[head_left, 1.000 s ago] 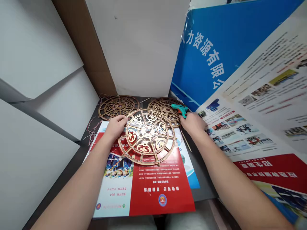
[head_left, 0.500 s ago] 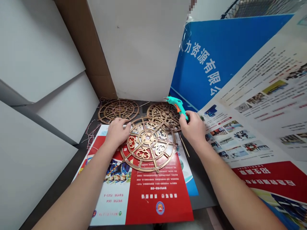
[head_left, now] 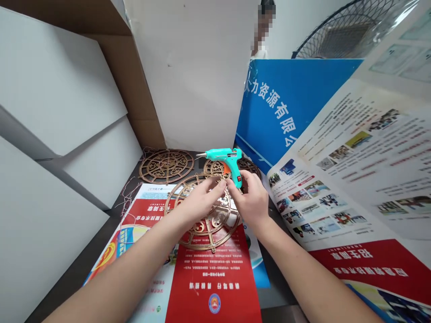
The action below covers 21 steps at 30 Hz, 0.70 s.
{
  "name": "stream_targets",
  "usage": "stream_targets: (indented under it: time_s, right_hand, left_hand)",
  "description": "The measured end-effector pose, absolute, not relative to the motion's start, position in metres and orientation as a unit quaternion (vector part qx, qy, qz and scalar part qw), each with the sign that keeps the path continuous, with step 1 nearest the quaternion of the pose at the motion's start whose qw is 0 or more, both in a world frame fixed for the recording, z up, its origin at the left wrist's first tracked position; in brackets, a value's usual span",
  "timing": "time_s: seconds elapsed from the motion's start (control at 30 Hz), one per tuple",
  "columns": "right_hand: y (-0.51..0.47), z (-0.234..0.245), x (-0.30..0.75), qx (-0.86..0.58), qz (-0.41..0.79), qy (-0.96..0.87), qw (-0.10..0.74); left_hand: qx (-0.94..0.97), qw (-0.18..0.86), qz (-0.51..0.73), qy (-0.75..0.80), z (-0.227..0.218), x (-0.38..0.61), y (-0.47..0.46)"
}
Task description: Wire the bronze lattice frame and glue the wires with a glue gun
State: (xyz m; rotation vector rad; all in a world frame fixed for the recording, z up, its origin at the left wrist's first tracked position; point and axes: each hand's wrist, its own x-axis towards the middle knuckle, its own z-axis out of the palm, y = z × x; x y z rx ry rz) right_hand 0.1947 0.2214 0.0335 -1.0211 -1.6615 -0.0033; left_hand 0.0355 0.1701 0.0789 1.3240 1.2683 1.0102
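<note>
1. My right hand (head_left: 247,200) is closed around the handle of a teal glue gun (head_left: 220,155). The gun stands upright above my fingers, its orange trigger showing and its metal nozzle pointing left.
2. My left hand (head_left: 201,200) reaches in flat and low over the front disc (head_left: 209,238), a round fretwork piece of brown wood. Its fingertips are just beside my right hand. I cannot tell whether this hand is gripping anything or only resting there.
3. The front disc lies on a red flyer (head_left: 213,280), mostly beneath my hands, with its lower rim showing below them.
4. A second disc (head_left: 249,167) lies behind it on the right, partly under the glue gun and overlapped by the front disc.
5. A third disc (head_left: 166,166) lies farther left, apart from my hands, on a dark board (head_left: 101,249). Thin tangled threads (head_left: 126,202) trail on the board near the flyer's left edge.
6. To the right, a printed brochure (head_left: 336,179) leans in beside a blue sign with white Chinese characters (head_left: 286,105). A white panel (head_left: 191,76) stands straight ahead, and a wire fan guard (head_left: 336,36) shows beyond the sign.
</note>
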Motion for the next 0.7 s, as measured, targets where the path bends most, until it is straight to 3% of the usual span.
stream_targets:
  time_s: [0.3,0.5,0.7]
  right_hand:
    - [0.226,0.015,0.185,-0.344,-0.067,-0.750,0.561]
    - [0.231,0.025,0.203,-0.266,0.178,-0.803,0.503]
    - [0.236,0.025,0.212,-0.282,0.356,-0.671,0.586]
  left_hand:
    - [0.409,0.473,0.649,0.433,0.059,0.079,0.199]
    - [0.422,0.456,0.648,0.440,0.042,0.062,0.201]
    - [0.454,0.496,0.595,0.440,0.033,0.067,0.192]
